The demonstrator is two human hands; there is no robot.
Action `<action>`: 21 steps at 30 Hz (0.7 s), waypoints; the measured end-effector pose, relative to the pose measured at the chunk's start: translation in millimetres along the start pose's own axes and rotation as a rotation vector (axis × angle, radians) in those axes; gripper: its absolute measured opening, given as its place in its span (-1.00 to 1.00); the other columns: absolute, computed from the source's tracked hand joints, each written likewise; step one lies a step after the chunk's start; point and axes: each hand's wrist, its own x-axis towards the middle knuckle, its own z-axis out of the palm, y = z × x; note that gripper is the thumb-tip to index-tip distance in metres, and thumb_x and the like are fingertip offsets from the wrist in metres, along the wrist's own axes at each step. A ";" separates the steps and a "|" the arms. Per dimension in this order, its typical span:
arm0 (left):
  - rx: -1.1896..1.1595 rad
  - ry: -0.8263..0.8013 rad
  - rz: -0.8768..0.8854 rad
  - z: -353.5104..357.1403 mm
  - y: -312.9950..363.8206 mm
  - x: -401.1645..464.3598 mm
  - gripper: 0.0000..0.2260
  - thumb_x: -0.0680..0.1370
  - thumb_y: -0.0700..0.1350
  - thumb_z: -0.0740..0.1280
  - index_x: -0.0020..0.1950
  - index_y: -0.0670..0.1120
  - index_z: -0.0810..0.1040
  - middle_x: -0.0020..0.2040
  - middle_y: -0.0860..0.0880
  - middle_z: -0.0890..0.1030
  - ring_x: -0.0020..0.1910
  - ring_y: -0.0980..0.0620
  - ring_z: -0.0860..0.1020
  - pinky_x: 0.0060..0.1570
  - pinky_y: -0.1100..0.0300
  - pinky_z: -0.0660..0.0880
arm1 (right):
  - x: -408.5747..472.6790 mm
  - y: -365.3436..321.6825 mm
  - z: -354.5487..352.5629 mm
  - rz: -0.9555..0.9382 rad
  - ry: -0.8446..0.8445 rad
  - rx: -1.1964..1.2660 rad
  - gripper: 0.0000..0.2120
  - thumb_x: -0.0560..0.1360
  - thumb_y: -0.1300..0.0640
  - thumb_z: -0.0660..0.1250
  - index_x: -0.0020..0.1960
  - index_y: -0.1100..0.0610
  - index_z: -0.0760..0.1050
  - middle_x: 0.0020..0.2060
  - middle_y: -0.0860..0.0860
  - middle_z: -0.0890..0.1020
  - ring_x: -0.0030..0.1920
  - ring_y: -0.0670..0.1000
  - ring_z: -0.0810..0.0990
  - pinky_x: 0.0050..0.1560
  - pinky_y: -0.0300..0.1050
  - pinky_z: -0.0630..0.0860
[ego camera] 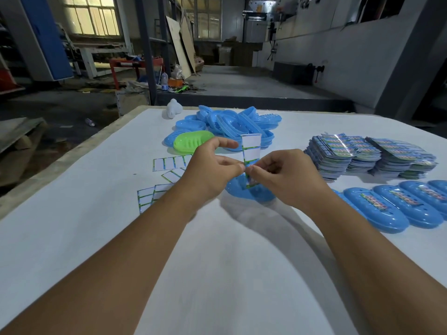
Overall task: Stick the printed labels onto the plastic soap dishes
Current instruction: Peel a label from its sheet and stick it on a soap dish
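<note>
Your left hand point(212, 170) and right hand point(280, 175) pinch the label strip point(251, 151) together at its lower part, thumbs and forefingers meeting, over a blue dish point(251, 195) at the worktop point(217, 262) centre. The strip looks thin, light and floppy, its adhesive likely to snag; hold edges only. Unlabelled dishes point(229, 122) pile at 12 o'clock, label stacks point(367, 155) at 2, finished dishes point(399, 209) at 3.

White table point(72, 238): blue soap dish pile point(232, 122) at far edge, green dish point(193, 141) beside it, label stacks point(370, 155) right, labelled blue dishes point(396, 209) in row, spent backing strips point(169, 163) left, white bottle point(173, 108).
</note>
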 end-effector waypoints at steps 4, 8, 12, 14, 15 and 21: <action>0.016 0.007 0.022 1.4 -0.9 -0.3 -0.68 0.47 -0.19 0.49 0.11 0.10 0.52 -0.23 0.13 0.72 -0.16 0.24 0.67 -0.12 0.33 0.49 | -2.4 -4.5 -1.4 0.002 -0.033 0.011 -0.81 0.45 -0.12 0.47 -0.28 -0.07 0.70 -0.39 -0.19 0.69 -0.37 -0.19 0.62 -0.31 -0.18 0.52; 0.016 -0.001 0.021 2.1 -1.8 -0.5 -0.70 0.47 -0.17 0.51 0.10 0.10 0.53 -0.22 0.12 0.73 -0.13 0.19 0.68 -0.01 0.21 0.56 | -4.0 -6.2 -0.4 0.008 -0.007 -0.047 -0.83 0.44 -0.02 0.42 -0.31 -0.07 0.69 -0.47 -0.19 0.65 -0.48 -0.20 0.51 -0.42 -0.27 0.35; 0.014 -0.008 0.036 5.0 -1.7 -1.9 -0.71 0.46 -0.16 0.51 0.09 0.09 0.53 -0.23 0.12 0.73 -0.16 0.22 0.68 -0.11 0.26 0.50 | -6.0 -9.1 1.3 0.014 0.014 -0.087 -0.83 0.40 -0.03 0.39 -0.32 -0.03 0.67 -0.46 -0.18 0.64 -0.45 -0.17 0.54 -0.40 -0.24 0.40; 0.027 -0.002 0.045 6.8 -2.2 -2.8 -0.72 0.45 -0.15 0.50 0.07 0.10 0.53 -0.24 0.13 0.72 -0.18 0.23 0.67 -0.12 0.25 0.48 | -7.0 -10.5 2.4 -0.001 0.025 -0.118 -0.81 0.40 -0.03 0.38 -0.32 0.00 0.67 -0.48 -0.11 0.63 -0.44 -0.10 0.54 -0.37 -0.18 0.46; 0.034 0.003 0.049 7.4 -2.5 -3.0 -0.72 0.44 -0.15 0.50 0.06 0.11 0.53 -0.24 0.13 0.72 -0.19 0.24 0.67 -0.12 0.24 0.48 | -7.3 -11.4 2.8 -0.010 0.031 -0.135 -0.81 0.41 -0.02 0.39 -0.33 0.02 0.66 -0.49 -0.08 0.62 -0.44 -0.07 0.53 -0.34 -0.15 0.48; 0.058 0.010 0.085 9.6 -3.8 -3.3 -0.76 0.45 -0.12 0.48 0.01 0.13 0.53 -0.25 0.13 0.72 -0.25 0.22 0.64 -0.14 0.21 0.48 | -8.2 -14.5 4.1 -0.029 0.034 -0.167 -0.81 0.42 0.03 0.38 -0.31 0.07 0.66 -0.48 0.00 0.62 -0.43 0.02 0.53 -0.29 -0.06 0.54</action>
